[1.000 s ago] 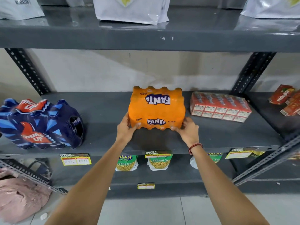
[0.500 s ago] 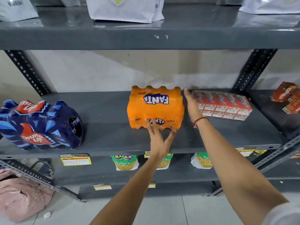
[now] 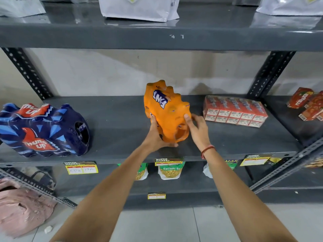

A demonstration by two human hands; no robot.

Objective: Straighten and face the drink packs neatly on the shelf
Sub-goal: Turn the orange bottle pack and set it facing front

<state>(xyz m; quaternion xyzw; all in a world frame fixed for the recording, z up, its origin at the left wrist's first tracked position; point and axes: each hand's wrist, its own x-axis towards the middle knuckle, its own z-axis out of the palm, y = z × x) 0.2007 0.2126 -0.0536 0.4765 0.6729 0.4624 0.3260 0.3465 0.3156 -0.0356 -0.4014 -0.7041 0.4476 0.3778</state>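
An orange Fanta pack [image 3: 168, 109] stands turned end-on in the middle of the grey shelf [image 3: 118, 126], its short end with the wrap hole toward me and its logo face to the left. My left hand [image 3: 157, 135] grips the pack's lower left corner from below. My right hand [image 3: 196, 126] presses its right side with spread fingers. A dark blue Thums Up pack [image 3: 42, 130] lies at the shelf's left end. A red pack of small juice cartons [image 3: 234, 110] lies flat on the right.
Red Maaza cartons [image 3: 307, 105] sit on the neighbouring shelf at far right. White bags [image 3: 139, 6] stand on the shelf above. Snack pouches [image 3: 170, 170] and yellow price tags [image 3: 81, 168] hang below the shelf edge. A pink bag [image 3: 21, 206] lies on the floor at left.
The Fanta pack has been swung from facing me broadside to end-on. My left hand moved from its front to its lower left corner; my right hand came forward from its far side.
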